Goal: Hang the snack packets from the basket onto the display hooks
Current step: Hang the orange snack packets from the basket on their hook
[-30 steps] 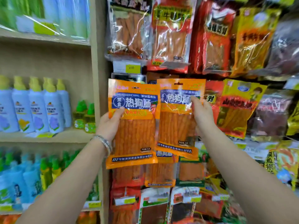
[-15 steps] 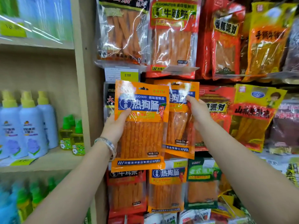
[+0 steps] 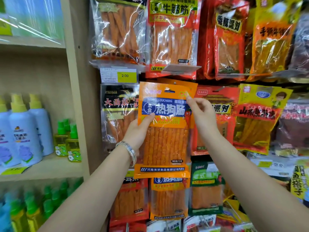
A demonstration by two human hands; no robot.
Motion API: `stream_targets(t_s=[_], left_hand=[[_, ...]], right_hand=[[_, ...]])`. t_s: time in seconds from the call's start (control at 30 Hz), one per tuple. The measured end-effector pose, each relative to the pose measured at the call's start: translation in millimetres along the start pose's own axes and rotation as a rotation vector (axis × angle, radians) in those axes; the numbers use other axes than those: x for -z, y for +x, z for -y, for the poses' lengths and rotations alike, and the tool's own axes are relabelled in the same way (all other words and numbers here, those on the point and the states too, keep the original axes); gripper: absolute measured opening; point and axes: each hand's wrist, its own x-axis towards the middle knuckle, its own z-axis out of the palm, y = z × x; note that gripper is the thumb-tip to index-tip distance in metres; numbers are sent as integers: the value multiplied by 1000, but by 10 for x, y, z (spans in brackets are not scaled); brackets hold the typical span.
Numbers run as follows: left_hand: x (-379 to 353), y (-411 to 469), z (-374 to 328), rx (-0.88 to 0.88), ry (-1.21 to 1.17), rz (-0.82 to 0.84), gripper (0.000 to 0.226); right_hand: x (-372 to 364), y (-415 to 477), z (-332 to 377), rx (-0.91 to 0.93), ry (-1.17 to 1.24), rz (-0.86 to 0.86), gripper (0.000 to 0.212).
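Observation:
An orange snack packet (image 3: 164, 144) with a blue label and orange sticks inside is held upright against the display wall. My left hand (image 3: 138, 131) grips its left edge, thumb across the front. My right hand (image 3: 200, 114) pinches its upper right corner. A second orange packet peeks out just behind its top edge (image 3: 184, 82). The hook itself is hidden behind the packets. No basket is in view.
Hanging packets surround it: a black one (image 3: 117, 114) on the left, red (image 3: 215, 118) and yellow (image 3: 260, 118) on the right, more above and below. A yellow price tag (image 3: 125, 75) hangs above. A wooden upright (image 3: 78, 97) separates shelves of spray bottles (image 3: 25, 134).
The two orange packets, held side by side a second ago, now overlap in one stack. My left hand moved its packet right in front of the other; my right hand shifted to the front packet's top corner.

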Motion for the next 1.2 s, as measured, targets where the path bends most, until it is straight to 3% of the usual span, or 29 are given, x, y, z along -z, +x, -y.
stream_targets(t_s=[0.2, 0.3, 0.43, 0.53, 0.63, 0.97, 1.1, 1.2], left_hand=[[-106, 70, -53, -120, 14, 80, 21], [-114, 130, -96, -208, -18, -8, 13], [-92, 212, -285, -386, 57, -162, 46], [-174, 267, -464, -507, 128, -118, 49], [-283, 342, -619, -562, 190, -40, 54], [-268, 458, -594, -615, 212, -29, 56], [-234, 509, -261, -580, 380, -6, 60], [-218, 522, 132, -538, 645, 12, 63]], right_hand=[[117, 63, 54, 19, 62, -62, 19], [181, 52, 77, 129, -6, -128, 21], [177, 43, 147, 259, -60, -124, 17], [142, 105, 199, 314, -174, -146, 23], [81, 219, 239, 303, -198, -166, 15], [-86, 513, 54, 103, -177, -179, 15], [-91, 428, -105, 118, -120, -185, 31], [-67, 261, -289, 332, -362, -177, 55]])
